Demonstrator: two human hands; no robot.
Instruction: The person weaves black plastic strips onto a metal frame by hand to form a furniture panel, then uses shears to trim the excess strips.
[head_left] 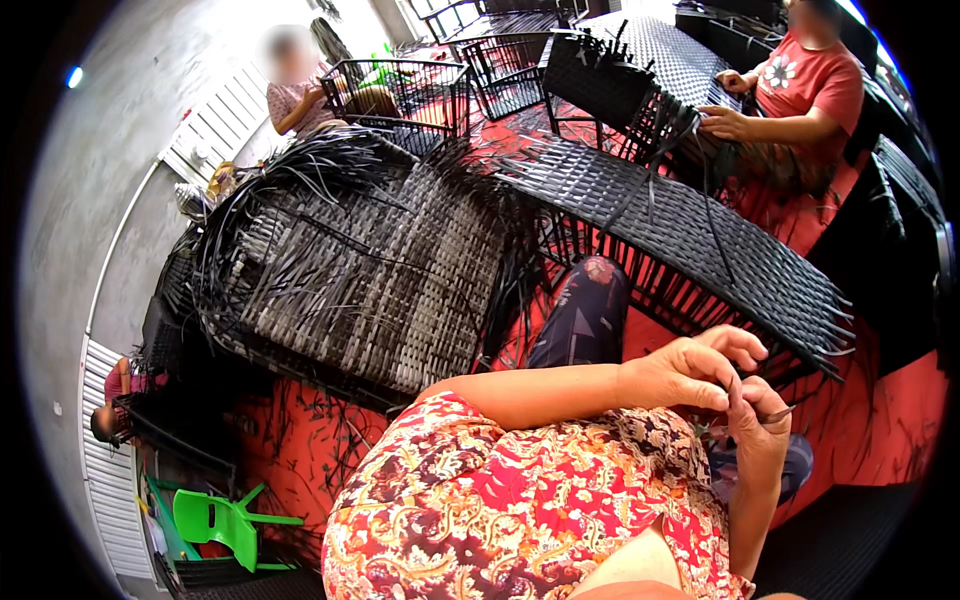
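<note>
My left hand (685, 372) and right hand (757, 408) pinched together on a thin dark weaving strip (778, 411), its length mostly hidden, black woven panel (690, 235) just beyond

Around me the floor (880, 430) is covered in red matting, strewn with dark loose strands. A grey concrete wall (110, 150) curves up on my left, bright with daylight, with a white louvred panel (215, 125) leaning against it. Half-woven dark wicker furniture frames crowd the room: a large grey-and-black woven piece (380, 270) ahead of me, bare black metal frames (405, 95) further back. A small green plastic chair (225, 525) sits low to my left. Two other people sit working among the frames.
</note>
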